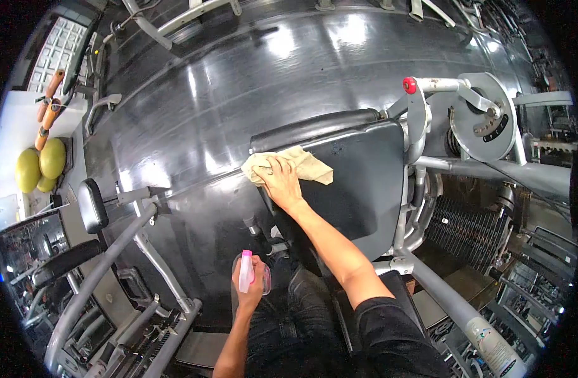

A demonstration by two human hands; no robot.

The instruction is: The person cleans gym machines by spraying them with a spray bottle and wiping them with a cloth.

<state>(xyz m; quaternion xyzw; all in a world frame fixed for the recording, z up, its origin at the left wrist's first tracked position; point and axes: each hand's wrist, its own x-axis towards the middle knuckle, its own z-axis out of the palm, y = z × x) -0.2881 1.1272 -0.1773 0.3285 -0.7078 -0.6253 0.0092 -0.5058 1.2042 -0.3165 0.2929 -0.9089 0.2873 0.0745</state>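
Note:
A pale yellow cloth [313, 165] lies bunched at the left edge of the black padded seat [358, 189], partly hanging over its corner. My right hand [281, 183] presses down on the cloth, its fingers curled into the fabric. Lower down, near my legs, my left hand [254, 280] is wrapped round a spray bottle [246, 272] with a pink and white top. The bottle is upright, and part of its clear body shows beside my fingers. A black padded roll [314, 129] runs along the far side of the seat.
A grey machine frame with a round plate [484, 116] and a red knob [409, 85] stands right of the seat. Weight plates [468, 233] are below it. At left are metal bars with black pads [92, 205], and green balls [52, 159] against the wall.

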